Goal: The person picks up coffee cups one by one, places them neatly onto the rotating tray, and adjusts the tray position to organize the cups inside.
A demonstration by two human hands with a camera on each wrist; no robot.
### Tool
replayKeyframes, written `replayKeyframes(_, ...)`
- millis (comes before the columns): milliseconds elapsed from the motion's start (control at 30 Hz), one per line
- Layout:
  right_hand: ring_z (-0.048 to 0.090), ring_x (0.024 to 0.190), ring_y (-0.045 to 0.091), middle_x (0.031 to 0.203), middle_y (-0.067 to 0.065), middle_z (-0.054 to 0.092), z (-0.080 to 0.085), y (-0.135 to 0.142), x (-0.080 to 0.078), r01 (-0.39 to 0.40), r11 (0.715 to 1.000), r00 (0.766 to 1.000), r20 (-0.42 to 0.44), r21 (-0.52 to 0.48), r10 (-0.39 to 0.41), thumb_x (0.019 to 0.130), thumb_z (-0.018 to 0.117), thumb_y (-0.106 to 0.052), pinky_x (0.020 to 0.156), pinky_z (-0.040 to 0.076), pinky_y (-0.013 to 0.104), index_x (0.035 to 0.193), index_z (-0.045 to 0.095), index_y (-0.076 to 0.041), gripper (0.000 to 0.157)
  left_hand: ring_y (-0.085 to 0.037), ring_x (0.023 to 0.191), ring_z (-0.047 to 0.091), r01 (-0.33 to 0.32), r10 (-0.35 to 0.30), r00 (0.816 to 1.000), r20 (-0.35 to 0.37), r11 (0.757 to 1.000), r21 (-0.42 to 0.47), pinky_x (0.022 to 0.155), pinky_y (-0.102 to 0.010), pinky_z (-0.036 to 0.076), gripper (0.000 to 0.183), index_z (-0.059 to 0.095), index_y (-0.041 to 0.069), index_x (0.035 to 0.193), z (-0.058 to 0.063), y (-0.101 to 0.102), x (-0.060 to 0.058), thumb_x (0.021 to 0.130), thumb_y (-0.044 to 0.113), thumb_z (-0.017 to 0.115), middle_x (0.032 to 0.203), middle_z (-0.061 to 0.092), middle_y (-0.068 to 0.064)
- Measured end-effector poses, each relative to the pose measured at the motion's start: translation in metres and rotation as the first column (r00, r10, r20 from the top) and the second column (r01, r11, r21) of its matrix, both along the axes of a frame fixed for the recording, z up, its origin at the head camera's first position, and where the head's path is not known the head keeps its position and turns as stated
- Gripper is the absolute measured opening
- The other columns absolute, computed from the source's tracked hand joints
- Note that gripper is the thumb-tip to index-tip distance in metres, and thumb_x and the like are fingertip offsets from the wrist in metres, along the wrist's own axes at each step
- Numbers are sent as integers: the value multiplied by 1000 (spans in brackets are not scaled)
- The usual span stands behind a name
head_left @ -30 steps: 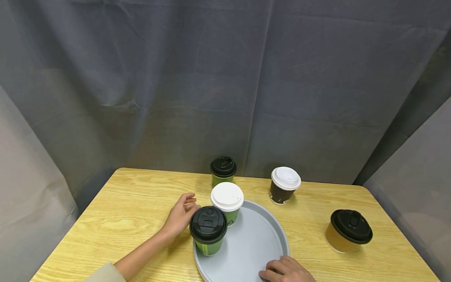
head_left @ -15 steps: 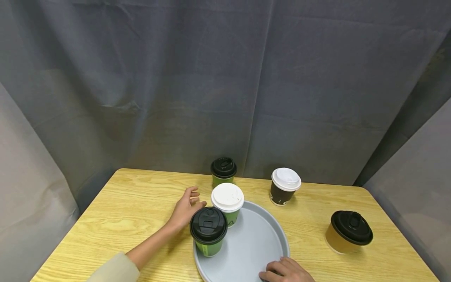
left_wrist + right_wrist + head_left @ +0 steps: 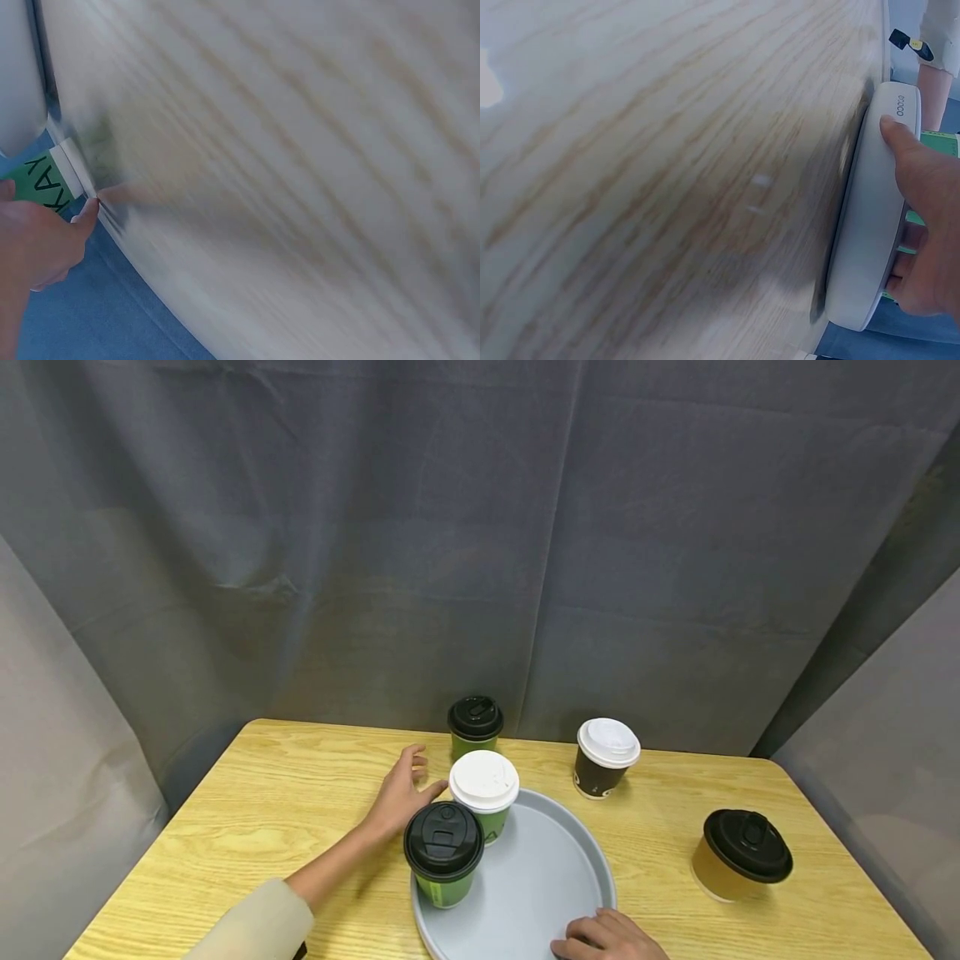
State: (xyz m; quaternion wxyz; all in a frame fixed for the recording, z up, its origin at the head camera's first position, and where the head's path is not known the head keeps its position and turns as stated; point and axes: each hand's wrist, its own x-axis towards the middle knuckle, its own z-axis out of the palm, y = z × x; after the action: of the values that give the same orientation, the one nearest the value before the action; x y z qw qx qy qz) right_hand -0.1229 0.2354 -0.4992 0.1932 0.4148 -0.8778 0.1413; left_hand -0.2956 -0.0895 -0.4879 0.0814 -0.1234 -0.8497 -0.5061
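My left hand (image 3: 401, 795) reaches past the left side of the tray, fingers spread and holding nothing. Beyond it stands a green paper cup with a black lid (image 3: 476, 718), at the back of the table. In the left wrist view the fingers (image 3: 88, 214) lie right by a lettered green cup (image 3: 49, 180). A round grey tray (image 3: 536, 877) carries a green cup with a white lid (image 3: 484, 781) and another green cup with a black lid (image 3: 444, 843). My right hand (image 3: 611, 935) grips the tray's near right rim, thumb outside on the wall (image 3: 877, 210) and fingers inside.
A dark paper cup with a white lid (image 3: 603, 756) stands at the back right. Further right is a tan cup with a black lid (image 3: 738, 852). Grey curtains (image 3: 420, 543) hang behind and beside the wooden table (image 3: 300, 777).
My left hand has moved forward and slightly right, closer to the back green cup, its thumb spreading toward the white lid. The right hand and the tray have stayed in place.
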Motion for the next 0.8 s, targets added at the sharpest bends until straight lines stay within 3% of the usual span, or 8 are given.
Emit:
replayKeyframes(200,49,78,-2,91,-18,60,-1,0,0,4,1000,1000,-10,-14,-5,83,79,-50,68,46,21,93,75,-29,24,-44,117,58,-23,23,1000,-10,999,-22,97,-56,47,75,36,-3,146,-1,0,-15,89,20,78,133,52,-28)
replayKeyframes(367,50,79,-1,91,-18,60,-2,1,0,0,1000,1000,-19,-9,0,84,78,-49,70,46,22,94,76,-28,23,-42,119,57,-31,31,999,23,999,-21,98,-54,47,78,35,1,147,0,1,-25,87,23,79,134,52,-27)
replayKeyframes(800,51,80,-1,93,-18,60,-4,2,0,-4,1000,1000,-27,-25,4,82,80,-47,72,50,27,98,76,-28,25,-43,120,55,-25,25,999,42,1000,-2,97,-53,48,80,34,2,149,5,15,-38,85,19,79,136,52,-26)
